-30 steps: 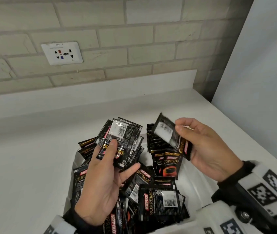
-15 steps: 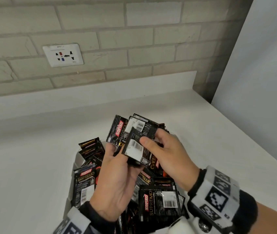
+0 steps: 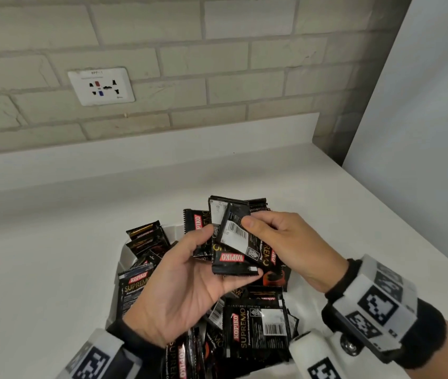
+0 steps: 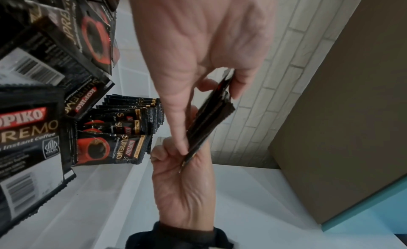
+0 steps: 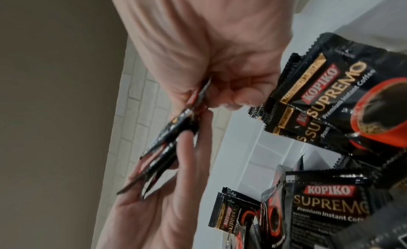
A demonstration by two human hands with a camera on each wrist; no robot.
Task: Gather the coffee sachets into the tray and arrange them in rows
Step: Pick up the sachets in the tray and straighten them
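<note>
Since a second before, right hand (image 3: pixel 285 242) had crossed from apart on the right to meet left hand (image 3: pixel 190 283), its barcode-faced sachet (image 3: pixel 235 233) now laid on the held stack (image 3: pixel 228 258). Nearest lay loose sachets (image 3: pixel 255 329) heaped in the white tray (image 3: pixel 123 255); above them left fingers (image 3: pixel 201 236) curled round the stack, right fingers (image 3: pixel 252 222) pinching the top sachet. Beyond: white surface (image 3: pixel 53 242), brick wall (image 3: pixel 217 77), wall socket (image 3: pixel 101 86).

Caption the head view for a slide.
Both hands, left hand and right hand, hold a bundle of coffee sachets above the sachet-filled white tray.
</note>
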